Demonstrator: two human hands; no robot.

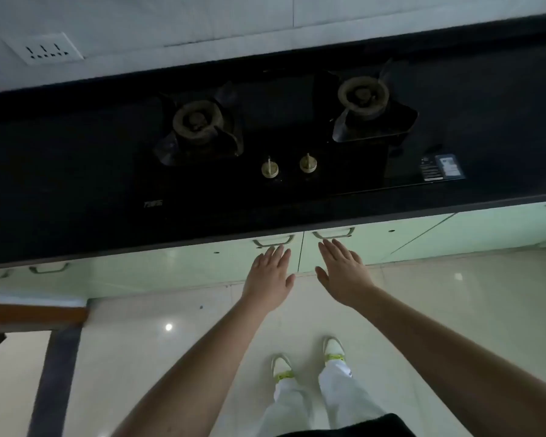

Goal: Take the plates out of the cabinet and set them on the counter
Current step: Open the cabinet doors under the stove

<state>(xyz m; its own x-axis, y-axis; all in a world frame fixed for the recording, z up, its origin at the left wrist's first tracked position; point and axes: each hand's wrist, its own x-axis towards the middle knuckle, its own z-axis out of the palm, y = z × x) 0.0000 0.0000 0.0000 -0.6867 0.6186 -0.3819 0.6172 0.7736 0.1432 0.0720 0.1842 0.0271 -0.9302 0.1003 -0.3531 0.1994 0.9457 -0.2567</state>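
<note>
Below the black counter (76,190) sit two pale green cabinet doors, both closed. The left door (202,263) has a metal handle (273,241) at its top right corner; the right door (360,247) has a handle (333,233) at its top left. My left hand (270,274) is stretched out flat, its fingertips just under the left handle. Beside it, my right hand (344,272) is also flat, its fingertips just under the right handle. Neither hand holds anything. No plates are in view.
A black two-burner gas hob (281,137) with two knobs is set into the counter. More green doors with handles run left (49,268) and right (486,228). A wall socket (43,48) is at the back left. My feet stand on a glossy tiled floor (139,342).
</note>
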